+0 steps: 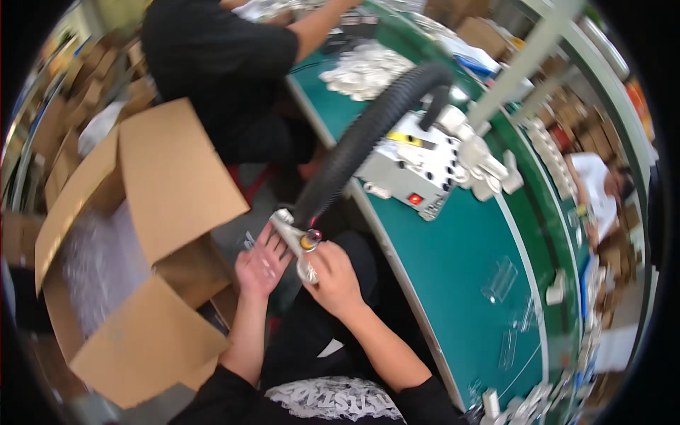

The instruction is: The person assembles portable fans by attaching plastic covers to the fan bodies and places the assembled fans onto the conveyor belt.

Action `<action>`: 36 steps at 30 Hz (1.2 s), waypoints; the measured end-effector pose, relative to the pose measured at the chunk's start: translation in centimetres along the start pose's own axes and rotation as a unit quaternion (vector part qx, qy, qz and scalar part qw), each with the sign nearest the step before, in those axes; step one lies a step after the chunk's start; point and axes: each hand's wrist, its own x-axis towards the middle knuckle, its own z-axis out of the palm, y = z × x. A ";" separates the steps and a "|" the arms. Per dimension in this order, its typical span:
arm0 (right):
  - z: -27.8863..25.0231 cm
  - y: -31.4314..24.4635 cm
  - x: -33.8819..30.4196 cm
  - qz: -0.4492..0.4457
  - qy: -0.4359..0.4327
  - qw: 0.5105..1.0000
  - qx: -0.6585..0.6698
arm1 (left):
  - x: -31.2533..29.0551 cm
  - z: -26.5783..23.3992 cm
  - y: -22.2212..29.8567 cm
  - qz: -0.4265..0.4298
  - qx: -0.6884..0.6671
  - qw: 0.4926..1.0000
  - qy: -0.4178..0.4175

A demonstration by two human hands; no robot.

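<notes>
A white plastic part (289, 231), long with a rounded lower end, is in front of me over my lap. My right hand (338, 282) grips its lower end, fingers curled around it. My left hand (261, 268) lies palm up just left of the part, fingers outstretched; its fingertips are close to the part's upper end, and I cannot tell whether they touch. Above the part comes down the end of a thick black ribbed hose (354, 145). A small amber and red piece (310, 240) shows against the part, below the hose end.
The hose arches from a grey machine (404, 170) with a lit red switch on the green bench (439, 262). White parts and clear plastic cups (501, 280) lie on it. Left stands an open carton (163, 184) with clear bags (103, 262). A co-worker (212, 71) sits ahead.
</notes>
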 end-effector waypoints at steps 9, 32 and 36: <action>1.7 -3.1 0.9 0.561 0.111 0.513 0.640 | -2.7 1.1 2.6 0.012 0.067 0.996 0.065; -17.3 -2.2 -17.5 0.349 -0.020 0.758 0.550 | -5.2 20.6 -4.4 -0.272 0.733 0.579 -0.230; -9.6 -4.4 -21.8 0.356 0.168 0.285 0.874 | -4.7 22.7 -7.0 -0.058 0.474 0.850 -0.222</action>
